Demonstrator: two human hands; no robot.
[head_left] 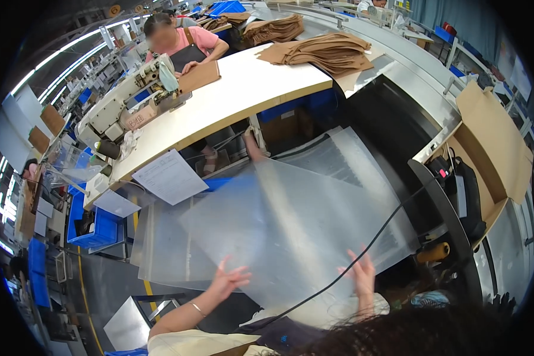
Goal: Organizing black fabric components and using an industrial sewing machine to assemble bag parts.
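Large translucent plastic sheets [291,219] lie slanted and overlapping in front of me, below the white table's edge. My left hand [228,279] is at the lower left edge of the top sheet, fingers spread and touching it. My right hand [362,276] is at the lower right part, fingers extended and apart; whether they are over or behind the plastic I cannot tell. A black cable [385,222] runs diagonally across the sheets near my right hand. Paper pages [169,177] hang from the table edge.
A co-worker [181,41] handles a brown piece by a sewing machine [118,113] on the white table [249,83]. Stacked brown pieces [317,56] lie behind. Right are an open cardboard box [492,148] and thread cone [433,252]; left, a blue bin [89,234] and metal stool [130,320].
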